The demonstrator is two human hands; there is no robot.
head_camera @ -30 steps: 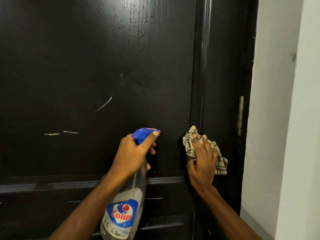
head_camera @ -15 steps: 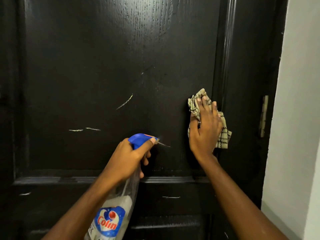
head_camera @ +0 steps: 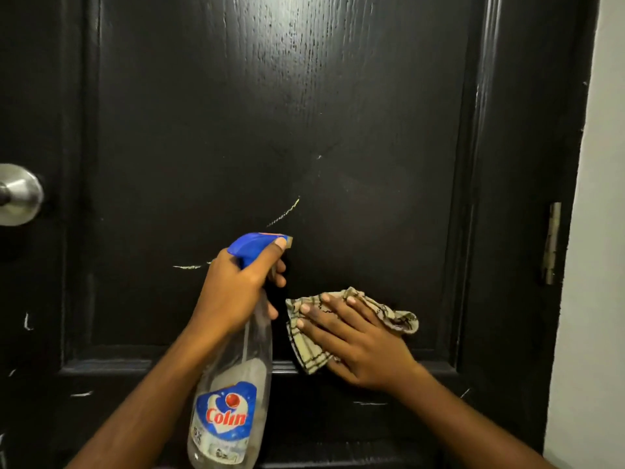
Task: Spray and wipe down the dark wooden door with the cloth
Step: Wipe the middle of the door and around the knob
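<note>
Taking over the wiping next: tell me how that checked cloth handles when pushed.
Probably floppy: the checked cloth lies bunched under the right hand, so it may ruck up unless pinned flat. Likely light, since it looks thin. It should slide easily on the glossy door.

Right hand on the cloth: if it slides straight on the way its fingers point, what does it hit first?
Likely the left hand gripping the Colin spray bottle, just up-left of the right hand; depth unclear.

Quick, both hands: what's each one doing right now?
Left hand: closed around the spray bottle.
Right hand: open, fingers flat, pressing the cloth against the door.
</note>
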